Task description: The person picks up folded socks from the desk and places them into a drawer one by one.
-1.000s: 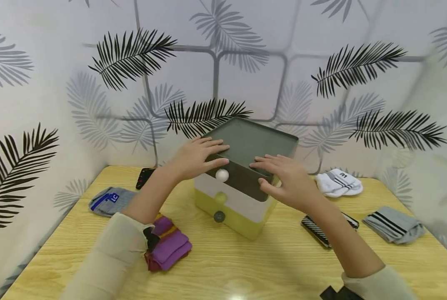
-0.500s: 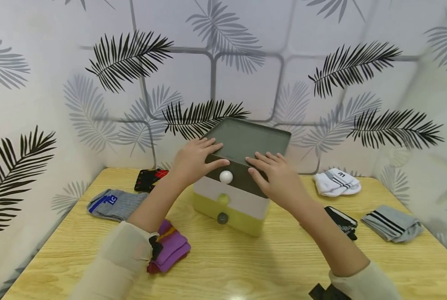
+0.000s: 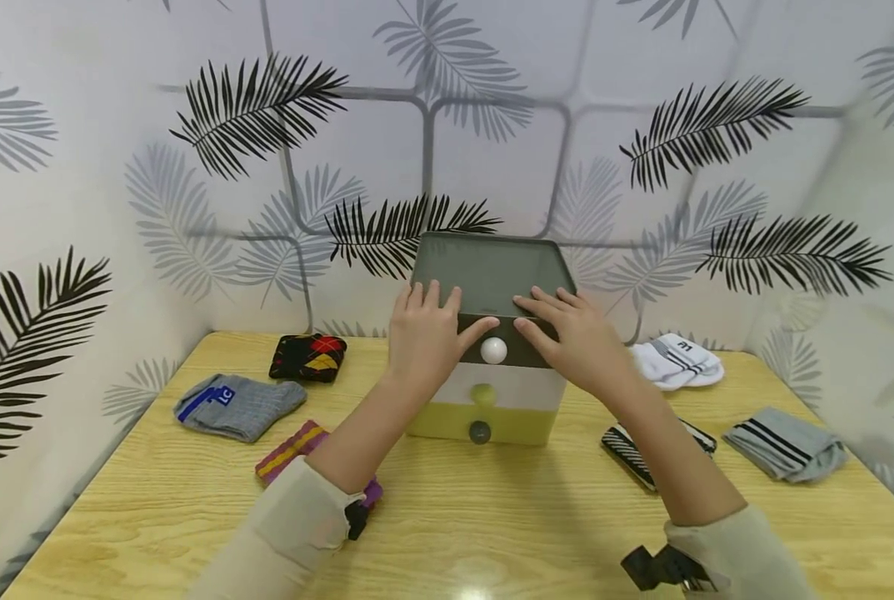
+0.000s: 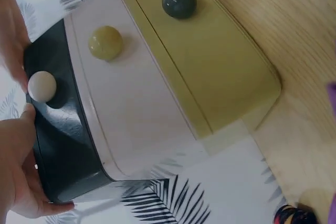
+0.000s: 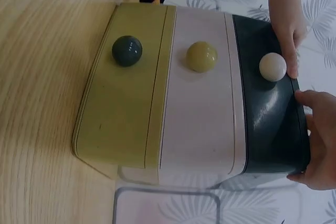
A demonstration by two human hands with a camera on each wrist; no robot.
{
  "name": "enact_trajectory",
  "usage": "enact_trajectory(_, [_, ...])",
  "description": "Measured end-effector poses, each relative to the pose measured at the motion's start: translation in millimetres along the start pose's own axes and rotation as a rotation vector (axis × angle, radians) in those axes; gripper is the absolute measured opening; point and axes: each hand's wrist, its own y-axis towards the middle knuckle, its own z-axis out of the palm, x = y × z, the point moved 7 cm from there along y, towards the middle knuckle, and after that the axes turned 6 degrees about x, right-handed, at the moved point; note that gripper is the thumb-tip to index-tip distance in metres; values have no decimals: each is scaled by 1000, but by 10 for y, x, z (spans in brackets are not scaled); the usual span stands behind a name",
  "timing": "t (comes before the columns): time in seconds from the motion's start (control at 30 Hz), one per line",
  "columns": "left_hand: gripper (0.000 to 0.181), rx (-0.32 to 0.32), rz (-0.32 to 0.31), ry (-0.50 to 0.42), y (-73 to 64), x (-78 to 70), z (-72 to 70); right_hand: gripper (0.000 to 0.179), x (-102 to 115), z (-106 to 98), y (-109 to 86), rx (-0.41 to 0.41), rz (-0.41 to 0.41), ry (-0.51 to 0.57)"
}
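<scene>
A small three-drawer box (image 3: 517, 392) stands upright at the middle of the table, its front facing me. Its top drawer (image 5: 273, 124) is dark green with a white knob, the middle one (image 4: 126, 98) white with a yellow-green knob, and the bottom one (image 5: 118, 114) yellow-green with a dark knob. All three drawers sit closed. My left hand (image 3: 427, 337) rests on the top's left part, fingers stretched over it and thumb along the front edge. On the right part, my right hand (image 3: 585, 337) lies likewise, fingers straight on the top, thumb at the front edge.
Folded socks lie on both sides. To the left are a black argyle pair (image 3: 307, 358), a grey pair (image 3: 240, 406) and a purple striped pair (image 3: 289, 450), partly under my forearm. To the right are white (image 3: 679, 362), black-and-white (image 3: 630, 458) and grey striped (image 3: 784, 446) pairs.
The drawer box has turned from an angle until its front faces me squarely. Both hands have stayed on its top, the left one moving right with it.
</scene>
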Motion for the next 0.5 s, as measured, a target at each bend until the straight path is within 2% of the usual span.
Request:
enact_trajectory(0.1, [70, -29, 64, 0, 32, 5, -25, 46, -39, -4, 14, 0, -29, 23])
enact_trajectory(0.17, [66, -3, 123, -49, 80, 43, -6, 47, -59, 0, 22, -2, -41, 28])
enact_trajectory(0.27, [63, 103, 191, -160, 168, 114, 69, 48, -91, 7, 39, -6, -47, 31])
enact_trajectory(0.37, [64, 221, 219, -241, 238, 144, 145, 47, -136, 12, 66, -13, -47, 32])
enact_trajectory(0.5, [65, 260, 231, -254, 296, 121, 163, 47, -198, 7, 105, -24, -50, 37])
